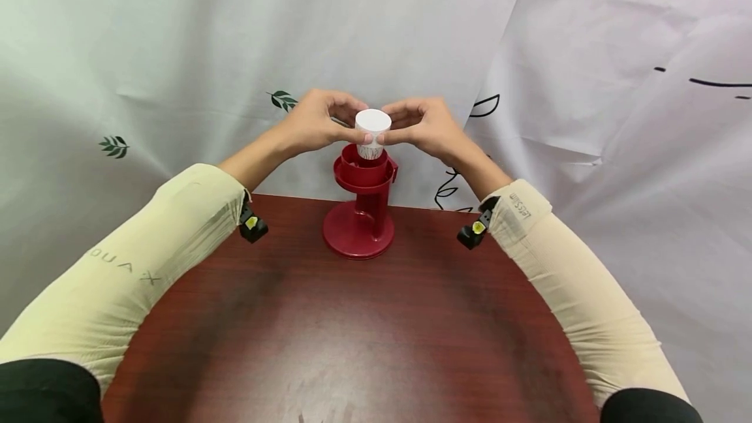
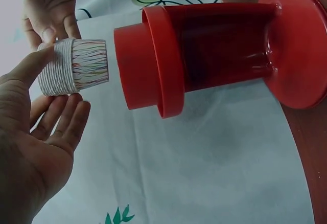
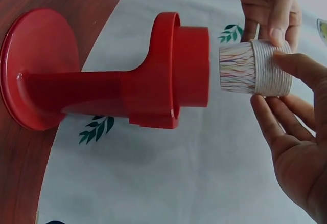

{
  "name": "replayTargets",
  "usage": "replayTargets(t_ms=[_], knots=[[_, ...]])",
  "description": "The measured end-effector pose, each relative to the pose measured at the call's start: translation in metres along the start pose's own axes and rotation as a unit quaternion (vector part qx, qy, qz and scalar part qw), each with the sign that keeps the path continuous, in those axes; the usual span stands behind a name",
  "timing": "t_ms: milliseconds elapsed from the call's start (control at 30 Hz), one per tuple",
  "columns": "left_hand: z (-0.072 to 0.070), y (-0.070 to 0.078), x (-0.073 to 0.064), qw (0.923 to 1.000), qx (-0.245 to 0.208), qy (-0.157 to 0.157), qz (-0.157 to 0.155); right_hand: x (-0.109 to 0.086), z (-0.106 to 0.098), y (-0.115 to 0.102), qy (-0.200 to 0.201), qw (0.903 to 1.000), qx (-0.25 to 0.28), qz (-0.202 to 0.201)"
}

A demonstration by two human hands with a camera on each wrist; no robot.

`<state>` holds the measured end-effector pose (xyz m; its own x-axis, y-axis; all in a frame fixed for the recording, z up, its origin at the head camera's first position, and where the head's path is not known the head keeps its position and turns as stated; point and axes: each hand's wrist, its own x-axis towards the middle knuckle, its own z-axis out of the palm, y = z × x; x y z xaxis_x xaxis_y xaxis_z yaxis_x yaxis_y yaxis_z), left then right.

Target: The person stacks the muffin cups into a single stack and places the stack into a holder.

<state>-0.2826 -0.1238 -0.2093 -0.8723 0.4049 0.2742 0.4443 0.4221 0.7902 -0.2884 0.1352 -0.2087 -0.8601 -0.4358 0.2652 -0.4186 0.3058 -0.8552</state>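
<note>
Both hands hold a nested stack of small paper cups (image 1: 373,121) over a red plastic stand (image 1: 365,178). My left hand (image 1: 317,124) grips the stack from the left, its thumb on the near side and its fingers behind. From the other side my right hand (image 1: 427,125) grips it likewise, the thumbs nearly meeting. White rims crowd the stack's upper part; thin coloured lines pattern the lowest cup (image 2: 91,64). In the right wrist view a small gap separates the cup's narrow bottom (image 3: 231,69) from the stand's round top cylinder (image 3: 193,66).
The stand's round base (image 1: 346,230) sits near the far edge of a dark reddish-brown table (image 1: 352,318). Behind hangs a white cloth (image 1: 194,38) with leaf prints. A small black camera (image 1: 252,226) is strapped at the left wrist, another camera (image 1: 472,234) at the right.
</note>
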Motion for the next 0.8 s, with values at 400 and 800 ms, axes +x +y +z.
replayTargets(t_ms=[400, 800], knots=[[0.009, -0.017, -0.001, 0.9986, 0.035, -0.002, -0.039, 0.006, 0.011, 0.019, -0.031, 0.999, -0.03, 0.007], [0.022, -0.028, -0.003, 0.9974, 0.054, -0.002, -0.048, 0.004, 0.014, 0.03, -0.042, 0.9966, -0.065, 0.029]])
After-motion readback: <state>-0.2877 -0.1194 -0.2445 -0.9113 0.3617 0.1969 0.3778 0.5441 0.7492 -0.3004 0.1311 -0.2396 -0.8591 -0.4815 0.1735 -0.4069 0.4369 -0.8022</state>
